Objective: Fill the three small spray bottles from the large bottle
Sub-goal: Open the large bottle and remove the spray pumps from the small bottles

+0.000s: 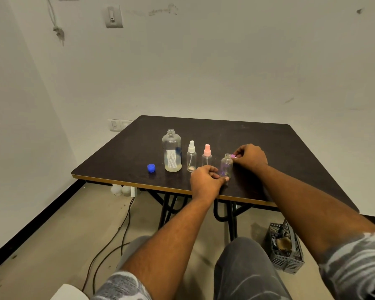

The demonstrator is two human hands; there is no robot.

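Three small spray bottles stand in a row near the front edge of the dark surface [258,139], just right of the large bottle [171,151], which is open on top and has a little pale liquid at the bottom, with its blue cap [151,168] lying to its left. One small bottle has a white sprayer [191,156], the next has a pink sprayer [207,155], and the last one, the open small bottle [226,165], has no top on. The left hand [206,180] grips the bottom of that open bottle, and the right hand [250,156] pinches a small purple top [233,156] right beside the bottle's mouth.
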